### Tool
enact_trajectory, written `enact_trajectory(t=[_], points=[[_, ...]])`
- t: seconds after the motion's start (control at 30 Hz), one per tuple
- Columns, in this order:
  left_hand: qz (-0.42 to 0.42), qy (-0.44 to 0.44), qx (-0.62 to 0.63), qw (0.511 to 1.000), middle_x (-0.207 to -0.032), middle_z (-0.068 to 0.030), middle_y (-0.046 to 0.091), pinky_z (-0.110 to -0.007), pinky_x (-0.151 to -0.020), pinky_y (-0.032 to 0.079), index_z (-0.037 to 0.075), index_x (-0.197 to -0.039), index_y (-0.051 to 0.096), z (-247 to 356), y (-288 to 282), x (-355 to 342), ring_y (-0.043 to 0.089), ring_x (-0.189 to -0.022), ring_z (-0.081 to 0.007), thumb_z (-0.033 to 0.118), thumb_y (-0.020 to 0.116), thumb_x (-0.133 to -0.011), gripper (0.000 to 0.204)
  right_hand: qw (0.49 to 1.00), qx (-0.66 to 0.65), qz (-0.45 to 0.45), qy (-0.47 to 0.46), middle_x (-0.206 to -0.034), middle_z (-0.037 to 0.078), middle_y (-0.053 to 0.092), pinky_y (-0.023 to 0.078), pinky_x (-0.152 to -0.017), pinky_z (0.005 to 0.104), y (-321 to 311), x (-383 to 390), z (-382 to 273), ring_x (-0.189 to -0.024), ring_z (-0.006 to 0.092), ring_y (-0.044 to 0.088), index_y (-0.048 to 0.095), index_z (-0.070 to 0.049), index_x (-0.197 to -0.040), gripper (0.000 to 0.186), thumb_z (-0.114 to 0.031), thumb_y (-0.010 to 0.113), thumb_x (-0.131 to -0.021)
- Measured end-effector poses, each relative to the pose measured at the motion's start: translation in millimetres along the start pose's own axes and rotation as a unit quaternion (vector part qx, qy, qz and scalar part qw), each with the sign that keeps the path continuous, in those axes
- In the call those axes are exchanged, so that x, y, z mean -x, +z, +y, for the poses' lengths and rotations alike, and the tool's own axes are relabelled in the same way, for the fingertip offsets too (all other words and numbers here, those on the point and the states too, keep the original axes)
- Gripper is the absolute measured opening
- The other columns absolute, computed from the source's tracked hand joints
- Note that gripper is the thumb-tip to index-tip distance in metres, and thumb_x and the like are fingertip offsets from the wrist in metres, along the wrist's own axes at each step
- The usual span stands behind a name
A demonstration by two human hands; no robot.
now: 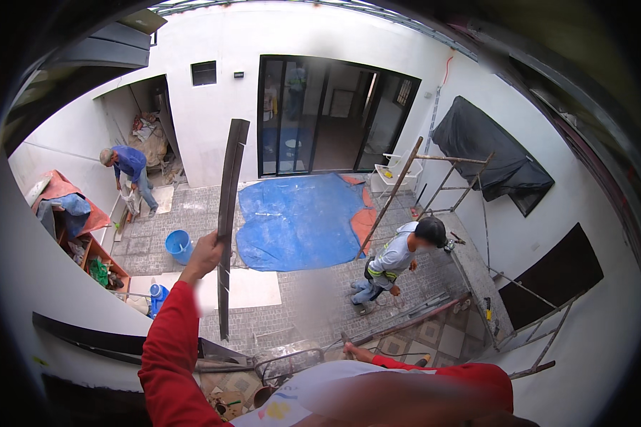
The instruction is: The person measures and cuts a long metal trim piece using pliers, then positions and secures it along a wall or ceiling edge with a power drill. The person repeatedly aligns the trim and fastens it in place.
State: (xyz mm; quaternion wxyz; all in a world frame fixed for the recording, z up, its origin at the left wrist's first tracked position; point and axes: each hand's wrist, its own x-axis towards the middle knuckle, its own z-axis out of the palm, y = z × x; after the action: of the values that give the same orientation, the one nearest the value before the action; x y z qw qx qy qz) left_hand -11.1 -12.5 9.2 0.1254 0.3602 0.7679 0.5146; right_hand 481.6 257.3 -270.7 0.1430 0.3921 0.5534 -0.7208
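Observation:
My left hand [204, 257], its red-sleeved arm raised, is closed around the edge of a long dark grey strip [229, 206]. The strip looks like a metal profile, stands nearly upright in front of me, and has small notches along one edge. Low in the middle, my right hand [354, 351] is closed near my body. A bit of something thin and dark shows at its fingers, too small to name. Below the hands lie a dark bent tube frame [285, 359] and long thin metal lengths [413, 310].
Down in the yard, a blue tarp [299, 220] covers paving before the glass sliding doors [335, 117]. One person [395, 260] walks beside scaffolding [389, 199]; another [132, 167] bends at the far left. A blue bucket [179, 245] stands left of the tarp.

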Motion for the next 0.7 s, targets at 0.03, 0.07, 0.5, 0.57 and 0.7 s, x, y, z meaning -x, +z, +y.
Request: enact_trajectory(t=[0.03,0.07,0.5,0.57,0.7], points=[[0.003,0.002,0.002,1.0,-0.081,-0.0103,0.071,-0.035,-0.069,0.055,-0.002,-0.108,0.064,0,0,0,0.069,-0.074,-0.0185,0.015,0.049,-0.103,0.024,0.999,0.04,0.002,-0.004,-0.09,0.011,0.064,0.055,-0.06,0.0376,3,-2,-6,-0.068,0.0194,0.065,0.055,-0.01,-0.098,0.052,-0.061,0.057,-0.1],[0.005,0.004,0.003,1.0,-0.081,-0.0103,0.071,-0.035,-0.069,0.054,-0.002,-0.109,0.064,1,1,-1,0.069,-0.074,-0.0185,0.016,0.05,-0.103,0.024,1.0,-0.004,-0.016,0.004,-0.091,0.012,0.063,0.054,-0.056,0.0362,7,-1,-16,-0.066,0.0188,0.064,0.054,-0.011,-0.099,0.05,-0.061,0.057,-0.1],[-0.007,0.012,-0.002,1.0,-0.083,-0.01,0.073,-0.035,-0.073,0.057,-0.002,-0.104,0.063,19,0,7,0.072,-0.078,-0.0187,0.012,0.05,-0.102,0.019,0.511,0.304,0.272,-0.757,-0.125,0.008,0.064,0.054,-0.084,0.0348,29,263,-610,-0.105,0.0193,0.065,0.046,-0.011,-0.151,0.054,-0.035,0.06,-0.105],[-0.007,0.004,-0.004,1.0,-0.083,-0.0098,0.072,-0.035,-0.073,0.057,-0.002,-0.104,0.063,20,-1,8,0.071,-0.077,-0.0181,0.012,0.05,-0.102,0.019,0.324,0.385,0.323,-0.801,-0.123,0.011,0.068,0.054,-0.09,0.0404,49,287,-652,-0.111,0.0274,0.067,0.049,-0.01,-0.148,0.052,-0.028,0.065,-0.101],[-0.004,-0.005,-0.016,1.0,-0.083,-0.0112,0.073,-0.035,-0.072,0.057,0.0,-0.111,0.065,19,-2,7,0.072,-0.077,-0.0185,0.015,0.05,-0.102,0.023,0.22,0.472,0.377,-0.766,-0.126,0.014,0.068,0.054,-0.093,0.0429,51,306,-720,-0.114,0.0338,0.066,0.054,-0.011,-0.141,0.047,-0.018,0.07,-0.097]])
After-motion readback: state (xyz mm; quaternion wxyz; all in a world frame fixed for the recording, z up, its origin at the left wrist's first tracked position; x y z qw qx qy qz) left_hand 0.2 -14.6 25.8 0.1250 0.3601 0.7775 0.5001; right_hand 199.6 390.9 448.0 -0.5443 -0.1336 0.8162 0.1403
